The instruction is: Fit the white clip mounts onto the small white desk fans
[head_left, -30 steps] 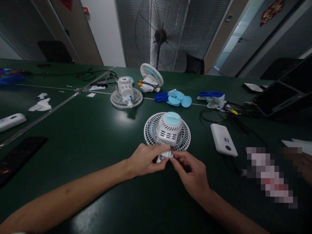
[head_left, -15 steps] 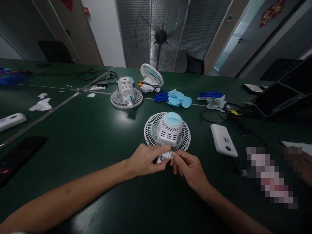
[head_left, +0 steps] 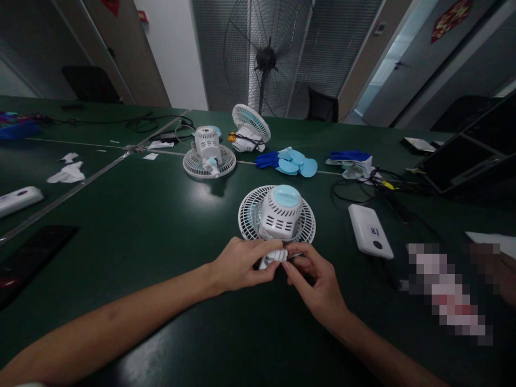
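Observation:
A small white ribbed piece [head_left: 274, 258] is pinched between the thumb and fingers of my left hand [head_left: 245, 263]. My right hand [head_left: 312, 277] has its thumb and index finger closed at the right end of that piece, the other fingers curled underneath. Just beyond my fingers, a white fan head [head_left: 280, 217] with a light-blue cap lies grille-down on the table. Whether the white piece is joined to the fan is hidden by my hands.
Two more fans [head_left: 208, 150] [head_left: 248, 131] stand farther back. Light-blue fan blades [head_left: 297, 162] lie by blue gloves [head_left: 266, 160]. A white power bank [head_left: 370, 231] sits right, with black cables [head_left: 355, 193] behind it. A phone [head_left: 36, 252] lies left. Another person's hand [head_left: 506, 271] shows far right.
My right hand has shifted slightly, its thumb and index finger spreading around the right end of the white piece. My left hand and the fan head stay put.

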